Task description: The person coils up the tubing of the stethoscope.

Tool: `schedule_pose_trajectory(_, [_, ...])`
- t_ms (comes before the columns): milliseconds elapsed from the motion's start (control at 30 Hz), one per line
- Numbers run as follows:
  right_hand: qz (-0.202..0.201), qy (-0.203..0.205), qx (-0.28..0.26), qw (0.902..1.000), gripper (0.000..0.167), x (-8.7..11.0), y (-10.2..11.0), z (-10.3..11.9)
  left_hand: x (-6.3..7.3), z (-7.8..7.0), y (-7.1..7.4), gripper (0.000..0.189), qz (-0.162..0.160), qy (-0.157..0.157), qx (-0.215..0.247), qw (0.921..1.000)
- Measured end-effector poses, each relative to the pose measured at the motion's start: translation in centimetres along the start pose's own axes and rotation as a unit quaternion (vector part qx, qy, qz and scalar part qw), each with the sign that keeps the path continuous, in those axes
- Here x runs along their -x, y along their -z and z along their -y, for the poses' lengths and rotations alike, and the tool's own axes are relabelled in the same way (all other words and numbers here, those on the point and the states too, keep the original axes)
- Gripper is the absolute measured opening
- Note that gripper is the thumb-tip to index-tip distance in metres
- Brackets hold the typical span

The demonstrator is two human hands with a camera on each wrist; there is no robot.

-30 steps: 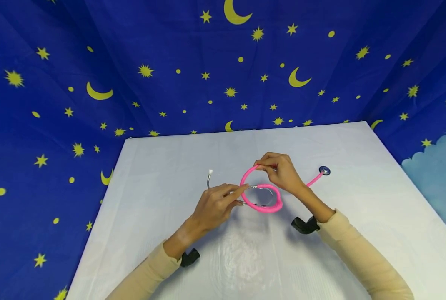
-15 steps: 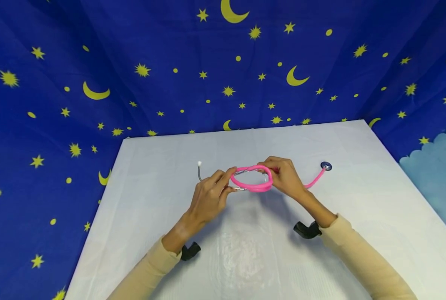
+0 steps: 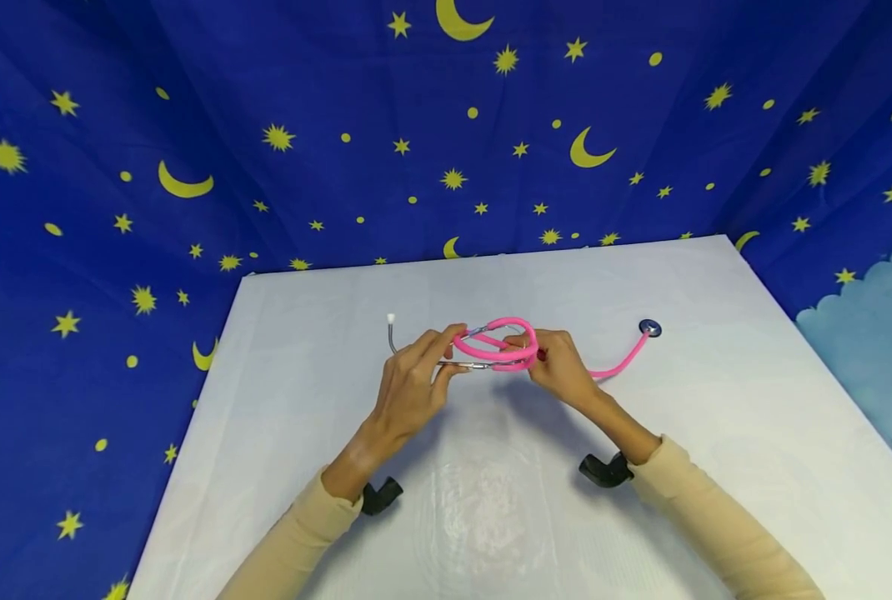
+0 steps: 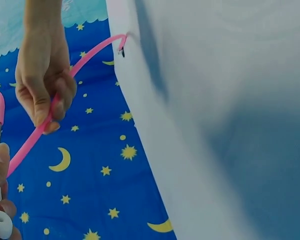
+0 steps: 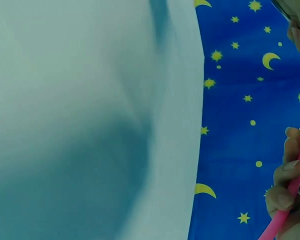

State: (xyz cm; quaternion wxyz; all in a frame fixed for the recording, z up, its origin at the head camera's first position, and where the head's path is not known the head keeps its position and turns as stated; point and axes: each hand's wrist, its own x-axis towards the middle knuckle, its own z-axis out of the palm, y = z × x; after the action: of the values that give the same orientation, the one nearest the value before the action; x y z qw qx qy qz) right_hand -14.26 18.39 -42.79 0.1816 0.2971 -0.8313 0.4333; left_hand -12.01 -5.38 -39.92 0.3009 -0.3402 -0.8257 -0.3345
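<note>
A pink stethoscope is held above the table between both hands, its tubing (image 3: 483, 351) looped near the middle. My left hand (image 3: 410, 385) pinches the metal ear tubes and the edge of the loop between thumb and fingers. One white eartip (image 3: 391, 318) sticks up beyond that hand; in the left wrist view an eartip (image 4: 1, 224) shows close below the fingers. My right hand (image 3: 560, 367) grips the pink tube at the loop's right side, and the left wrist view shows its fingers curled round it. The chest piece (image 3: 649, 328) lies to the right, at the end of the tube.
The white table (image 3: 491, 517) spreads under both arms. Behind it and at the sides hangs a blue curtain (image 3: 326, 100) with yellow stars and moons. Black curved pieces (image 3: 607, 472) sit at both wrists.
The right hand has come down and nearer to the left hand, drawing the tubing into a smaller, flatter loop. The left hand has shifted slightly left and away from the body.
</note>
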Motion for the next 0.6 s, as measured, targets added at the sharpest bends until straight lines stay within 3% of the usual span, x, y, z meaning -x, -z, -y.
schedule_pose_trajectory(100, [0.017, -0.003, 0.027, 0.9995, 0.019, 0.6, -0.1, 0.5, -0.3, 0.2, 0.1, 0.043, -0.002, 0.016, 0.001, 0.9999])
schedule_pose_trajectory(233, [0.058, -0.005, 0.091, 0.9941, 0.008, 2.0, -0.2, 1.7, -0.6, 0.7, 0.3, 0.041, -0.012, 0.047, -0.003, 0.9988])
schedule_pose_trajectory(300, [0.081, 0.004, 0.126, 0.9887, 0.019, 3.0, -0.2, 2.1, -0.9, 1.2, 0.6, 0.040, -0.022, 0.069, -0.010, 0.9973])
schedule_pose_trajectory(367, [0.091, 0.026, 0.162, 0.9822, 0.022, 4.2, 0.0, 2.5, -1.0, 1.7, 0.9, 0.040, -0.024, 0.086, -0.019, 0.9958])
schedule_pose_trajectory(467, [0.093, 0.073, 0.199, 0.9728, 0.018, 5.5, 0.7, 3.1, -0.9, 2.4, 1.1, 0.039, -0.001, 0.098, -0.047, 0.9941])
schedule_pose_trajectory(600, [0.090, 0.129, 0.232, 0.9599, 0.039, 5.8, 1.9, 4.5, -0.4, 2.7, 0.6, 0.041, 0.024, 0.100, -0.082, 0.9913])
